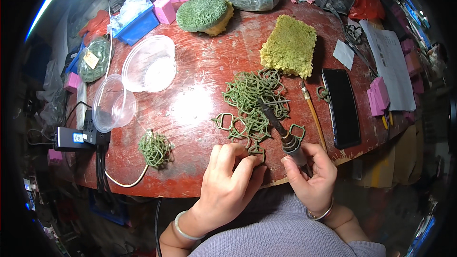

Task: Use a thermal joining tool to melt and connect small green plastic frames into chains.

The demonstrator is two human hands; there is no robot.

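Note:
My right hand is closed round the grip of a soldering iron, whose dark tip points away from me over a heap of green ring pieces. At the table's near edge my left hand has its fingers curled in a pinch on a small green ring. The fingertips are partly hidden behind the knuckles. Beside the heap lie a loose squarish ring and another green ring next to the iron. A thin brush with a wooden handle rests to the right.
A black phone lies at the right, below a yellow sponge block. Farther back is a green-topped round sponge. Leftward are a clear plastic bowl, a second clear container, a green bundle and black cables.

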